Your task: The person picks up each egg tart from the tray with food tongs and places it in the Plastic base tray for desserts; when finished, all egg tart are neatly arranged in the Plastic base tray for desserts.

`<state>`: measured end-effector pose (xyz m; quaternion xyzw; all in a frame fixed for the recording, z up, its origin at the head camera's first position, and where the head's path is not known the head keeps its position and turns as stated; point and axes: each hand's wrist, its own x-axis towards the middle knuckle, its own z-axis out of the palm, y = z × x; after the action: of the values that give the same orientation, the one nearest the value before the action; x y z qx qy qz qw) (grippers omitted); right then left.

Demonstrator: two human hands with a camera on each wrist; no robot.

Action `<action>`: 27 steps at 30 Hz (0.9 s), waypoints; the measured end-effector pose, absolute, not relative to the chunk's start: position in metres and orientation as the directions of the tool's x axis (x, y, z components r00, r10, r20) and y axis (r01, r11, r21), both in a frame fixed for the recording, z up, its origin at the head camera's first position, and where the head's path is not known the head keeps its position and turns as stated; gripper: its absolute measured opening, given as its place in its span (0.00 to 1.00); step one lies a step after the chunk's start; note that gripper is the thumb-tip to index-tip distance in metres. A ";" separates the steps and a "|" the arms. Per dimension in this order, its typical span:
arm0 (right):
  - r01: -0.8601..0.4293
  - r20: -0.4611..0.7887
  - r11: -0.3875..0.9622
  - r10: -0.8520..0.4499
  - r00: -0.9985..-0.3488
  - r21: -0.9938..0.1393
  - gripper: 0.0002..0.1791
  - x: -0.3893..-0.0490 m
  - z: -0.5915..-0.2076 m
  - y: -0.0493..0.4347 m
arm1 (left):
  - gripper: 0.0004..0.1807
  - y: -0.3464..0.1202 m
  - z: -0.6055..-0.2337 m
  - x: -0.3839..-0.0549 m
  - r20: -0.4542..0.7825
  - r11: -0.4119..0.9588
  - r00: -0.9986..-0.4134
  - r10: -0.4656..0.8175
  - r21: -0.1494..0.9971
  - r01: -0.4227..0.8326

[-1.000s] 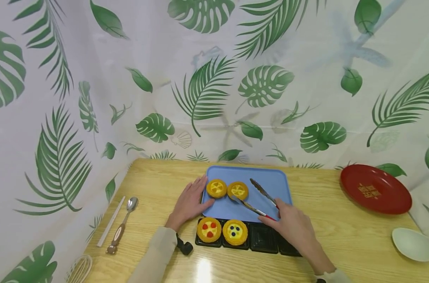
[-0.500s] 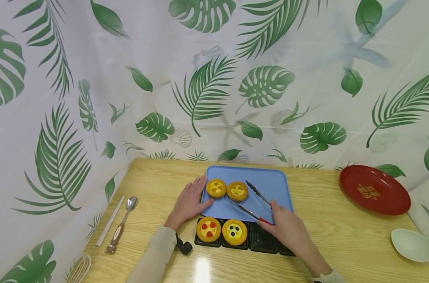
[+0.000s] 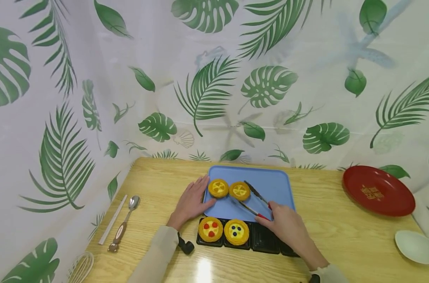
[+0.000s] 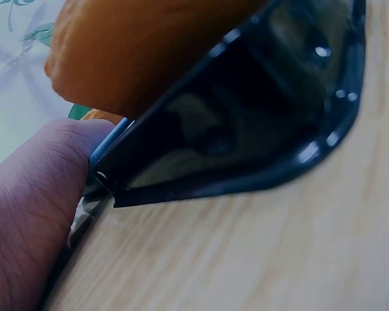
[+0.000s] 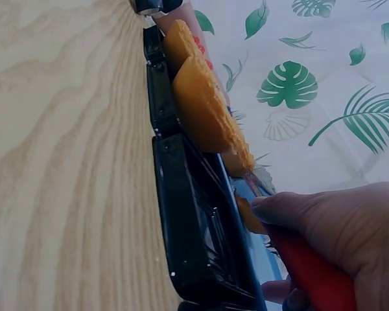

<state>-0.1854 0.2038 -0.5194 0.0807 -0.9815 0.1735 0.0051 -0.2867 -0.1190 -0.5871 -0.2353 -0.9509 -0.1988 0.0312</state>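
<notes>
My right hand (image 3: 290, 226) holds metal tongs (image 3: 258, 194) by their red handle (image 5: 308, 269). The tongs' arms are spread over the blue tray (image 3: 267, 177), one tip at the right side of an egg tart (image 3: 240, 191) and the other along its front edge. A second tart (image 3: 218, 188) with yellow topping sits to its left on the tray. My left hand (image 3: 191, 200) lies at the tray's left edge, fingers extended, thumb over the rim. In front, a black compartment tray (image 3: 265, 237) holds a red-dotted tart (image 3: 210, 229) and a blue-dotted tart (image 3: 236, 232).
On the left lie a spoon (image 3: 124, 224) with a bear-ended handle, a white stick (image 3: 113, 220) and a whisk (image 3: 80, 268). A red oval plate (image 3: 378, 190) and a pale green ladle-like dish (image 3: 417, 247) stand at the right. A leaf-patterned curtain (image 3: 214, 78) backs the table.
The tongs have shifted slightly left and their tips have drawn a little closer together around the right tart. My left hand stays at the tray's edge.
</notes>
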 end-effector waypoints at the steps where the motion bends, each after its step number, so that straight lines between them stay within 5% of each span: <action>1: -0.160 0.036 0.926 -0.157 -0.987 -0.343 0.27 -0.186 -0.520 0.203 | 0.52 -0.119 -0.587 -0.287 0.155 0.809 -0.888 0.434 0.368 0.459; 27: -0.162 0.047 0.913 -0.156 -0.987 -0.374 0.26 -0.164 -0.492 0.219 | 0.53 -0.120 -0.588 -0.287 0.138 0.817 -0.891 0.432 0.359 0.452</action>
<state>-0.1639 0.2187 -0.4920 0.0813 -0.9781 0.1917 0.0082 -0.2868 -0.1196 -0.5875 -0.2318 -0.9528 -0.1945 0.0253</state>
